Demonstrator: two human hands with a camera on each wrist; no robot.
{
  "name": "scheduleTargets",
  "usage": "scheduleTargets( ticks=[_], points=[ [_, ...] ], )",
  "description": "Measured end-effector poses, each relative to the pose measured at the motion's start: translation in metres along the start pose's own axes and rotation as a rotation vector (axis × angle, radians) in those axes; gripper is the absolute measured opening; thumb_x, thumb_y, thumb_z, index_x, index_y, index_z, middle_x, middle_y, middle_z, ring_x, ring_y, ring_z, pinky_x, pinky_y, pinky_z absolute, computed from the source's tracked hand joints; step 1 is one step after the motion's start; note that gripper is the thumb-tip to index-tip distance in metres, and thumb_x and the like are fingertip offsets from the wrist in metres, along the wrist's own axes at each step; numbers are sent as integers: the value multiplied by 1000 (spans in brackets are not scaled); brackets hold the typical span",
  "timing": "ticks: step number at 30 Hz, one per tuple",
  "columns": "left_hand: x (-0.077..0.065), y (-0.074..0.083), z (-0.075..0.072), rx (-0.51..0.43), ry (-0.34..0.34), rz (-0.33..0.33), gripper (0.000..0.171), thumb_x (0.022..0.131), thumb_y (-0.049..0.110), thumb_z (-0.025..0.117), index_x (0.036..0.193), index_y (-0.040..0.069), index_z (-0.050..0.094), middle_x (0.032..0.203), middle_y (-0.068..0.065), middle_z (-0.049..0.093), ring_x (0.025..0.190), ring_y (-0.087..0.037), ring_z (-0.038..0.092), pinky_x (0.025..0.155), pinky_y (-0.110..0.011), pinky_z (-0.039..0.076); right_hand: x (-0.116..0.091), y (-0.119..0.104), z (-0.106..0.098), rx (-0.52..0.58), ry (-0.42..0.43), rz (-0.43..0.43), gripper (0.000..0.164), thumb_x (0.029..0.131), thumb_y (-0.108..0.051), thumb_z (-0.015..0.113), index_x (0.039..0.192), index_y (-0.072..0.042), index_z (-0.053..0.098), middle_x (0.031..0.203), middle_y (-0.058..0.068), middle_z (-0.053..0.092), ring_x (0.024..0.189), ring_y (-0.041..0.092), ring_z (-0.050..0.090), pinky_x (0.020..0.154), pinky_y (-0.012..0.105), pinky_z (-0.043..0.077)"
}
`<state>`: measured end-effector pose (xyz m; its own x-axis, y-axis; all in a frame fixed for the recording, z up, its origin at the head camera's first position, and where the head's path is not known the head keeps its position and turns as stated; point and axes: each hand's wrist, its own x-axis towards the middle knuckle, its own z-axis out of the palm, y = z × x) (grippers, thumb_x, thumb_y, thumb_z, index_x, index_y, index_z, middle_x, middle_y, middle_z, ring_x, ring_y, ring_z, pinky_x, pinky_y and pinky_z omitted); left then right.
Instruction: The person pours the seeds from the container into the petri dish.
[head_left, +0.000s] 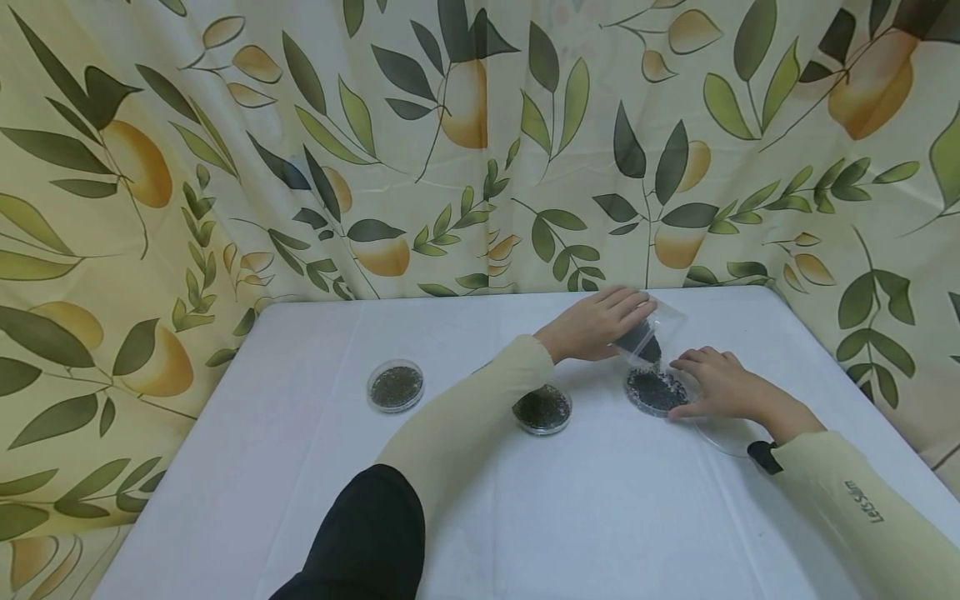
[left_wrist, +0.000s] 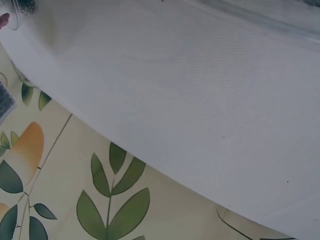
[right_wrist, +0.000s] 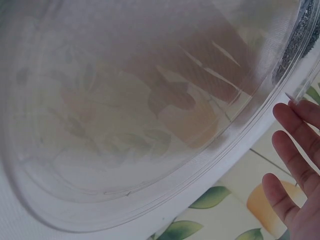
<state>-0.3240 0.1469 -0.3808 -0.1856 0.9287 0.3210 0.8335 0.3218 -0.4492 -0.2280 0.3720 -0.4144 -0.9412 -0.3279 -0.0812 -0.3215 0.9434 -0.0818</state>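
Observation:
My left hand (head_left: 596, 323) holds a tilted clear plastic bag (head_left: 637, 340) with dark granules over the rightmost petri dish (head_left: 656, 392). Granules stream from the bag's lower corner onto the dark granules in that dish. With thumb and fingers spread around the dish's right side, my right hand (head_left: 723, 387) holds it at the rim. In the right wrist view, the fingers (right_wrist: 287, 117) look slightly bent and one fingertip meets the dish's edge. A corner of the bag (left_wrist: 5, 102) shows at the left wrist view's left edge; the left hand's grip is out of that view.
A clear round lid (right_wrist: 125, 165) lies under my right wrist. Two more petri dishes of dark granules stand to the left, one in the middle (head_left: 543, 410) beside my left forearm and one farther left (head_left: 396, 386). A white cloth covers the table (head_left: 600, 517); a leaf-patterned curtain (head_left: 450, 208) hangs behind.

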Motion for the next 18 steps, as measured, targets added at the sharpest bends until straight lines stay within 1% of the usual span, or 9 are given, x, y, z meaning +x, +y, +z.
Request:
scheduleTargets(
  ticks=[8,18],
  points=[
    [3,0,-4,16,32,3,71,85,44,63,142,9,38,142,-3,47,133,-17,41,117,-28,22,1,0,0,3,-13,11,88,62,-61,76,117,5,59,119,29,56,111,47,48,87,63,38],
    [2,0,-5,-2,42,4,71,86,43,63,142,8,38,142,-3,47,132,-17,41,117,-28,22,1,1,1,0,-10,10,89,62,-62,75,118,5,59,119,28,56,110,46,48,86,63,39]
  ],
)
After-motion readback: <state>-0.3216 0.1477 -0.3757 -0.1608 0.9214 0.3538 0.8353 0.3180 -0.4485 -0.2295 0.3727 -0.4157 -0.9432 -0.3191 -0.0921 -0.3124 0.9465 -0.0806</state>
